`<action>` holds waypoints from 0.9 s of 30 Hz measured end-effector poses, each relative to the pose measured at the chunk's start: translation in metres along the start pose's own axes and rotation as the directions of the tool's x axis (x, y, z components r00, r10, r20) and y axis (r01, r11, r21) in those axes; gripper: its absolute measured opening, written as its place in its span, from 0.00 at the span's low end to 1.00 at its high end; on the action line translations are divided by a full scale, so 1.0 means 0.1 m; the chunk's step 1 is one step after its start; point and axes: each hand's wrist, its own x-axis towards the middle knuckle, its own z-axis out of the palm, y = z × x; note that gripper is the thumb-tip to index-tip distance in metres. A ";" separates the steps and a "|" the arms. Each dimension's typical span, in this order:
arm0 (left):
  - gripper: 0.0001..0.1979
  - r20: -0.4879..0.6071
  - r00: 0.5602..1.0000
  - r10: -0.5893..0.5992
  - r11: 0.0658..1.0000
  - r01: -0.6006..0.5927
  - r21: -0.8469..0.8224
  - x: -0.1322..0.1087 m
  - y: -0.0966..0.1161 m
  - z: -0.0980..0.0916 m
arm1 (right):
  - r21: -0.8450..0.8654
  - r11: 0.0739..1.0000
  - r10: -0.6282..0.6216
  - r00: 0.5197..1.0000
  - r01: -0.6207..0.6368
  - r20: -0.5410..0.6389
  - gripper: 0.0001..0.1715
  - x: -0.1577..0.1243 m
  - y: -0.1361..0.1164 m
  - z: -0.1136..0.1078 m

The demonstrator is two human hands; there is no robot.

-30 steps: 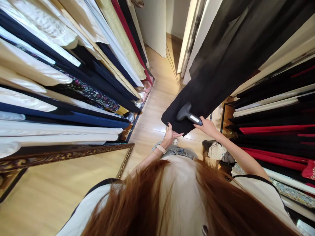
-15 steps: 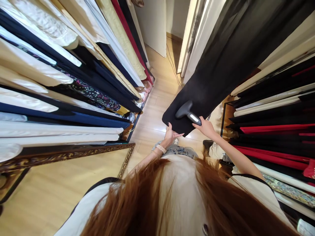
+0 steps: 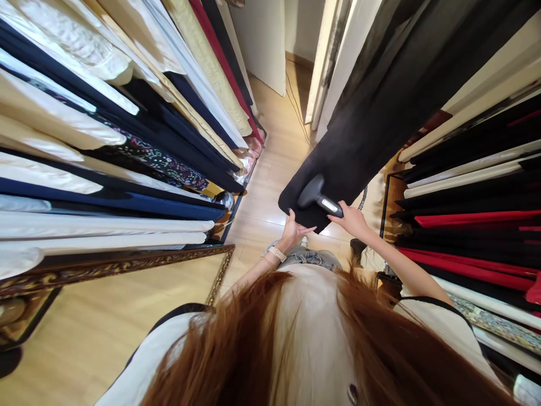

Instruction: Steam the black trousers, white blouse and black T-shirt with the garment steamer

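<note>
- Black cloth (image 3: 380, 118), one long piece, running from upper right to centre of the frame
- Dark grey handheld steamer (image 3: 310, 193), centre, head over the cloth's lower end; contact cannot be told
- Right hand (image 3: 353, 219), right of centre, fingers wrapped around the steamer's handle
- Left hand (image 3: 291, 230), centre, fingers narrow, holding the cloth's bottom edge
- Hanging garments (image 3: 169, 127), assorted colours, left side of the frame
- Wooden floor (image 3: 264, 183), pale, centre

You stand over a pale wood floor (image 3: 260, 192), glossy enough to carry bright patches of glare. Your shoe (image 3: 304, 241) shows on it; farther ahead of you, a thin cord (image 3: 302, 124) lies in loose curves.
</note>
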 end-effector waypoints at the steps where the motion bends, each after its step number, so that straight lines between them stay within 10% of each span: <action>1: 0.39 0.002 1.000 0.003 1.000 -0.003 0.001 0.01 0.00 0.00 | -0.002 1.000 0.021 1.000 -0.021 -0.012 0.30 0.01 0.00 0.00; 27: 0.37 0.064 0.997 0.033 0.995 -0.039 0.087 -0.05 0.02 -0.02 | 0.087 0.994 0.063 0.997 -0.059 -0.047 0.32 -0.05 0.05 0.10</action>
